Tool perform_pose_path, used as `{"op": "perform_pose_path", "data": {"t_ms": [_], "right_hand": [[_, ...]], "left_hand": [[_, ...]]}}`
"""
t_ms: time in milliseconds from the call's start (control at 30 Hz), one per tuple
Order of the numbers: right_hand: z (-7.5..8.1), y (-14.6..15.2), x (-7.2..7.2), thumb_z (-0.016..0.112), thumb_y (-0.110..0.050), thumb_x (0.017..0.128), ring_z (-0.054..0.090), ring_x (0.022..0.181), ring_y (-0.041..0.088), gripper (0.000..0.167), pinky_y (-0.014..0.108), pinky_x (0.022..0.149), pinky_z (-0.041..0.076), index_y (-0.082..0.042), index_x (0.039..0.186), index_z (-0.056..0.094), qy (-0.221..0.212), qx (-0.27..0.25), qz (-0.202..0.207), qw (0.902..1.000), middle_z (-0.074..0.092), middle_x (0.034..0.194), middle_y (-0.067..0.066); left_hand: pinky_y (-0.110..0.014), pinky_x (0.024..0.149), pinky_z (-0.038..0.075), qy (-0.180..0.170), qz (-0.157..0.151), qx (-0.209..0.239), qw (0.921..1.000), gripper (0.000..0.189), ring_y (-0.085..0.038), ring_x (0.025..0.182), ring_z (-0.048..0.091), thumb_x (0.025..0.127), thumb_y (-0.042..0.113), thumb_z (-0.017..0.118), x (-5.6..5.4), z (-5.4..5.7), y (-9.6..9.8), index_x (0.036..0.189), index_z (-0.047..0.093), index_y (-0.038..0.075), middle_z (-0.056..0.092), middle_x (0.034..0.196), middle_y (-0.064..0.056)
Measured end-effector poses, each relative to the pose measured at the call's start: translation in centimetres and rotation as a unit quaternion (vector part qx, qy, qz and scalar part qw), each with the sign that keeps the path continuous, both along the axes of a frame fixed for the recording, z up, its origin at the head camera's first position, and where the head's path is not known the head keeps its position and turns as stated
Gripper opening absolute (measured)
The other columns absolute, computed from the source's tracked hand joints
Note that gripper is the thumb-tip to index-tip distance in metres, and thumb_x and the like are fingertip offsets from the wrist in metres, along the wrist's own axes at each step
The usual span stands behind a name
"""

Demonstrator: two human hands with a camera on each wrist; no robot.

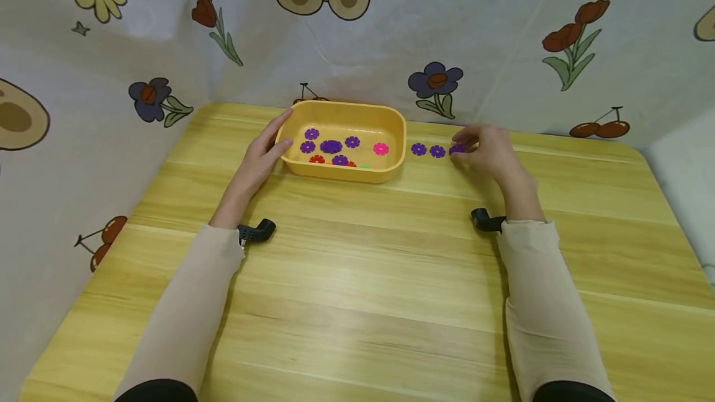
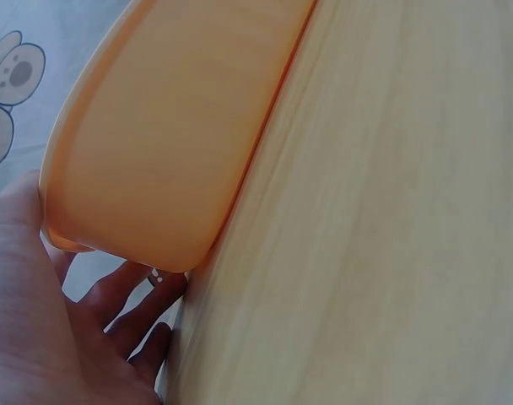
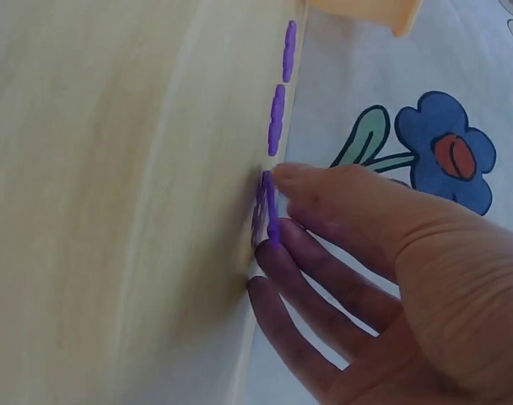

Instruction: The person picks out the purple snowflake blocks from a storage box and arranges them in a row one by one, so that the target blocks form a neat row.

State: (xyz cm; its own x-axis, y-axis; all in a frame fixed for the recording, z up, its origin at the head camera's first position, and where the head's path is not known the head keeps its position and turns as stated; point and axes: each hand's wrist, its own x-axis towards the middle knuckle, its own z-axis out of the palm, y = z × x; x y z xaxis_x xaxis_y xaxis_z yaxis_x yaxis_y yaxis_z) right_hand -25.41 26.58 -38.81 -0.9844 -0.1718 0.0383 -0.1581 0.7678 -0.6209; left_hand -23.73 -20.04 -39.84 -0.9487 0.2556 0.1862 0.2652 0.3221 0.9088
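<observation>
Purple disc [image 1: 457, 149] | right hand [image 1: 490, 151] pinching | left hand [image 1: 262, 154] gripping tub [image 1: 342, 172] | woodgrain table [image 1: 368, 265] | flowered cloth [image 1: 368, 61]

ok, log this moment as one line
left grip: holds yellow bin | right grip: pinches purple disc | two more purple discs: in row between bin and right grip

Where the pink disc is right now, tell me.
In the head view, the pink disc lies inside the yellow tray, toward its right end, with a purple disc its nearest neighbour on the left.
</observation>
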Motion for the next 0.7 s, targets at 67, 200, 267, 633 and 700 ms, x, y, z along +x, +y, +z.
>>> {"op": "perform_pose_path", "data": {"t_ms": [67,200,267,633,700], "right_hand": [[0.0,0.0,0.0,0.077,-0.009,0.094,0.067,0.113,0.043,0.031,0.057,0.098,0.056,0.006,0.121,0.071,0.005,-0.001,-0.005,1.0,0.071,0.12,0.028],[0.1,-0.2,0.0,0.073,-0.01,0.096,0.068,0.113,0.043,0.03,0.057,0.097,0.057,0.005,0.122,0.071,0.025,-0.006,-0.019,0.9995,0.071,0.121,0.028],[0.1,-0.5,0.0,0.072,-0.012,0.098,0.069,0.111,0.043,0.029,0.057,0.096,0.058,0.005,0.122,0.071,0.034,-0.005,-0.02,0.9992,0.071,0.121,0.027],[1.0,-3.2,-0.1,0.069,-0.011,0.098,0.07,0.106,0.039,0.026,0.054,0.099,0.058,0.005,0.119,0.072,0.101,-0.012,-0.021,0.9946,0.073,0.115,0.024],[1.3,-3.7,-0.2,0.069,-0.01,0.098,0.07,0.105,0.038,0.025,0.054,0.099,0.058,0.005,0.118,0.072,0.117,-0.018,-0.022,0.9927,0.073,0.114,0.023]], "left_hand": [[-0.041,0.133,0.022,0.001,0.001,0.0,1.0,0.06,-0.024,0.162,0.025,0.109,0.014,0.054,0.0,-0.1,0.0,0.166,0.034,0.011,0.028,0.174,-0.008],[-0.041,0.133,0.022,0.002,0.002,0.003,1.0,0.06,-0.025,0.162,0.024,0.109,0.012,0.054,-0.4,-0.6,-0.2,0.166,0.034,0.01,0.028,0.174,-0.009],[-0.042,0.133,0.022,0.001,0.003,0.003,1.0,0.061,-0.025,0.162,0.024,0.109,0.012,0.054,-1.0,-1.2,-0.3,0.166,0.034,0.011,0.028,0.175,-0.008],[-0.037,0.133,0.022,0.013,0.015,0.002,0.9998,0.061,-0.015,0.161,0.025,0.109,0.015,0.056,-2.4,-3.7,-0.7,0.166,0.037,0.027,0.031,0.173,0.006],[-0.036,0.133,0.021,0.017,0.015,0.003,0.9997,0.06,-0.014,0.161,0.026,0.109,0.015,0.056,-2.4,-3.6,-0.7,0.165,0.038,0.028,0.031,0.173,0.006]]}}
